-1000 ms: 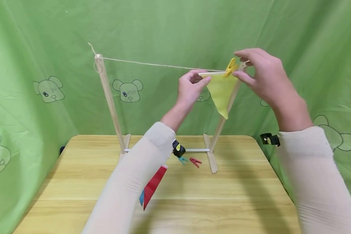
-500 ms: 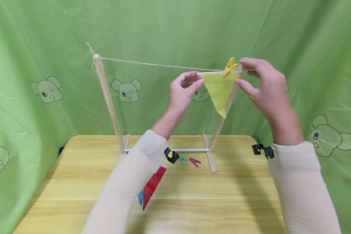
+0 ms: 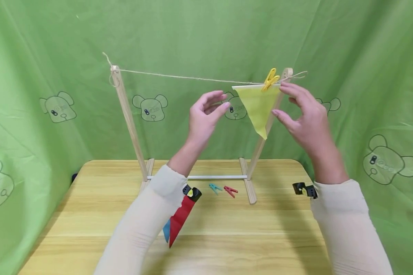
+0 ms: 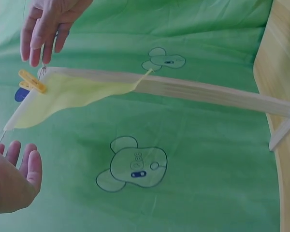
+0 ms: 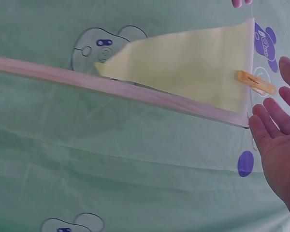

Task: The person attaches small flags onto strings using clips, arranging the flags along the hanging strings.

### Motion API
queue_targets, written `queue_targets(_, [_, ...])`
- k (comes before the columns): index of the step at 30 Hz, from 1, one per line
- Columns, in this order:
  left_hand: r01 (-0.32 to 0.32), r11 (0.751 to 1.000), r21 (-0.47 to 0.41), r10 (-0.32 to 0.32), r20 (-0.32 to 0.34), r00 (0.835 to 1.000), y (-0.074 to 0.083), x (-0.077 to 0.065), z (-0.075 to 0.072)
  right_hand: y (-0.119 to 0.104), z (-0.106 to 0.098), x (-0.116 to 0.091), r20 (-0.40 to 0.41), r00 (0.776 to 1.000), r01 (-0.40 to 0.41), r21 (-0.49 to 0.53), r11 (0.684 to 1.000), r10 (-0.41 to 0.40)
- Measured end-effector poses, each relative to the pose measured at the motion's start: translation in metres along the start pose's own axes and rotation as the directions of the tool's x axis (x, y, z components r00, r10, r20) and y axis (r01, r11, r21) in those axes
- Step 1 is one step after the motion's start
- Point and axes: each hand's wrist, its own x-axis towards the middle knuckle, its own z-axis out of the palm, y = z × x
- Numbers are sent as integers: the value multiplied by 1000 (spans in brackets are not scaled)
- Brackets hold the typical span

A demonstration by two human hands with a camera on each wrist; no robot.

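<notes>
A yellow triangular pennant (image 3: 256, 105) hangs point down near the right end of a string (image 3: 179, 77). One yellow clothespin (image 3: 270, 79) clips its white top edge to that string, right of the edge's middle. My left hand (image 3: 206, 116) floats left of the pennant, fingers loosely bent, holding nothing and apart from the cloth. By the pennant's right edge is my right hand (image 3: 304, 116), fingers spread and relaxed with nothing in them. In the right wrist view, the right hand (image 5: 280, 140) is beside the clothespin (image 5: 256, 82) and does not grip it.
Two wooden posts (image 3: 129, 122) carry the string, joined low down by a white rod (image 3: 217, 177). On the wooden table (image 3: 241, 244) lie a teal clothespin (image 3: 215, 188), a red clothespin (image 3: 231, 191), a red pennant (image 3: 182, 219) and a blue one (image 3: 166, 231), partly under my left sleeve.
My left hand has let go of the pennant's left corner and drawn away left and down. The right hand has left the clothespin area and dropped lower. The pennant stays hanging.
</notes>
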Motion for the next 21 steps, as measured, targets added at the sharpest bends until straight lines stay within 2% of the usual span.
queue_targets(10, [48,997,60,-48,-6,999,-11,-18,-30,3,17,-31,0,999,-36,56,998,36])
queue_targets(21, [63,992,107,-64,3,998,-23,-36,-63,0,34,-55,9,996,-90,121,989,89])
